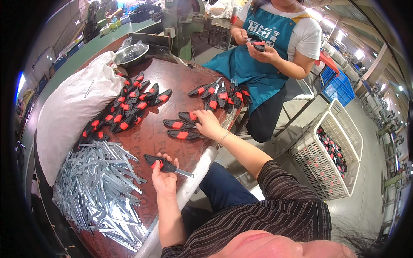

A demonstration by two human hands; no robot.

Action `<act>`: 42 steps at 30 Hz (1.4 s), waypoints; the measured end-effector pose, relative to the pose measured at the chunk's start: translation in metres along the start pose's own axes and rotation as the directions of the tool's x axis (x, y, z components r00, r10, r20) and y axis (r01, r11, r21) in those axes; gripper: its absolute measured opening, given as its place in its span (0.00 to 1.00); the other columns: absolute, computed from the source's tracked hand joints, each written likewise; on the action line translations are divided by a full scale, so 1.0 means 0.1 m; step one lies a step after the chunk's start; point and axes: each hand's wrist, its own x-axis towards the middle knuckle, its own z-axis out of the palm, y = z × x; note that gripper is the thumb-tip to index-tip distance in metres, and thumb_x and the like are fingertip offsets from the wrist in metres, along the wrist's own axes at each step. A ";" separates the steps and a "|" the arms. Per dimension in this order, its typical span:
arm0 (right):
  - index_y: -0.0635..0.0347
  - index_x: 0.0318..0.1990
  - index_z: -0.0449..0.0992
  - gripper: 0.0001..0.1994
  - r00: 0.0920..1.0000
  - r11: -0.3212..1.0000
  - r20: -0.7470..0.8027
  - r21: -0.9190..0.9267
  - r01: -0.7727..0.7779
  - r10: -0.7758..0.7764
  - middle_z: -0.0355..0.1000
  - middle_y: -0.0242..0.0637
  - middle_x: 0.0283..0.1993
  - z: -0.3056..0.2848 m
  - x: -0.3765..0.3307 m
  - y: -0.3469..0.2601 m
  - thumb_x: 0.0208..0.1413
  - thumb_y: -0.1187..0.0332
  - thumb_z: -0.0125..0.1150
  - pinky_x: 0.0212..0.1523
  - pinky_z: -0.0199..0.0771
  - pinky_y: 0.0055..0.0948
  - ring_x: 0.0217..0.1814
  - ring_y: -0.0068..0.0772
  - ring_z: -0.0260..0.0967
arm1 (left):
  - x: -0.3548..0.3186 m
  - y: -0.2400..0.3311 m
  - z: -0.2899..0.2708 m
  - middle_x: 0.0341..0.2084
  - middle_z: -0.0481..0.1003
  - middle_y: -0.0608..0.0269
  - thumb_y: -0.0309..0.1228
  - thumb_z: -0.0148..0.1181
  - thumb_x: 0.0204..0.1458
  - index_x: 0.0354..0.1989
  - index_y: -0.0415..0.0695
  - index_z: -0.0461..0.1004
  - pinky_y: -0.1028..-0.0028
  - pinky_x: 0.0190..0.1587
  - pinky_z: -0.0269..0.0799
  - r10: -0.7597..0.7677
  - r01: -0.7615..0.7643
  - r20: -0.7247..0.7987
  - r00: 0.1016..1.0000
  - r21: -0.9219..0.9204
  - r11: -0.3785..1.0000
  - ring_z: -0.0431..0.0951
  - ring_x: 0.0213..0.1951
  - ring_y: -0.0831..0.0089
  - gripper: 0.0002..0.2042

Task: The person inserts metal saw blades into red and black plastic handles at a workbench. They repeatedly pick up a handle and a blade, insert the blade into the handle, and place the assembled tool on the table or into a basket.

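Note:
My left hand (163, 177) holds a black handle with a red button (157, 163), and a thin metal blade (184, 173) sticks out of it to the right. Farther along the table my right hand (208, 124) rests on one of three finished black-and-red handles (180, 125) lying side by side near the table's right edge. A heap of toothed metal blades (101, 185) lies to the left of my left hand. A long pile of black-and-red handles (125, 107) runs across the brown table (146, 142).
A second group of handles (221, 94) lies before a person in a teal apron (262, 51), whose hands hold a handle. A white sack (69, 107), a steel bowl (131, 53) and a white crate of handles (331, 150) on the floor are nearby.

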 end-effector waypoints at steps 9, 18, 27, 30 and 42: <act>0.58 0.47 0.70 0.20 0.952 0.946 0.046 0.134 0.294 -0.303 0.68 0.43 0.45 0.02 0.06 -0.31 0.44 0.66 0.63 0.51 0.63 0.41 0.49 0.49 0.61 | -0.01 -0.03 0.04 0.42 0.71 0.60 0.31 0.49 0.58 0.51 0.43 0.66 0.57 0.55 0.67 -0.004 0.005 -0.023 1.000 0.009 1.000 0.74 0.42 0.68 0.13; 0.53 0.56 0.63 0.33 0.976 0.975 0.036 -0.049 0.218 -0.216 0.60 0.51 0.57 0.21 -0.08 -0.44 0.42 0.54 0.66 0.53 0.61 0.48 0.55 0.54 0.59 | 0.00 0.00 0.01 0.42 0.72 0.59 0.31 0.48 0.58 0.51 0.44 0.67 0.56 0.54 0.68 -0.018 0.018 -0.027 0.999 -0.003 1.000 0.74 0.42 0.67 0.13; 0.59 0.49 0.68 0.25 0.978 0.979 -0.052 0.018 0.204 -0.203 0.63 0.50 0.53 0.28 -0.03 -0.40 0.42 0.60 0.65 0.51 0.63 0.42 0.51 0.50 0.61 | 0.02 -0.03 0.02 0.43 0.73 0.58 0.29 0.50 0.56 0.52 0.45 0.66 0.54 0.55 0.67 -0.028 0.029 -0.070 0.997 0.016 0.999 0.74 0.43 0.66 0.14; 0.62 0.44 0.70 0.22 0.978 0.977 -0.074 0.071 0.200 -0.195 0.64 0.49 0.53 0.28 0.01 -0.41 0.40 0.62 0.65 0.51 0.64 0.41 0.51 0.51 0.61 | 0.03 -0.04 0.01 0.43 0.73 0.58 0.29 0.51 0.56 0.52 0.45 0.66 0.54 0.55 0.67 -0.031 0.032 -0.074 0.997 0.012 0.999 0.74 0.43 0.66 0.15; 0.61 0.36 0.70 0.18 0.979 0.967 -0.028 -0.166 0.196 -0.203 0.66 0.46 0.36 0.19 -0.06 -0.61 0.39 0.62 0.66 0.40 0.66 0.46 0.40 0.51 0.64 | 0.07 -0.04 -0.04 0.42 0.71 0.57 0.27 0.51 0.54 0.48 0.42 0.67 0.53 0.56 0.64 -0.049 0.050 0.003 0.999 -0.067 0.996 0.72 0.45 0.63 0.13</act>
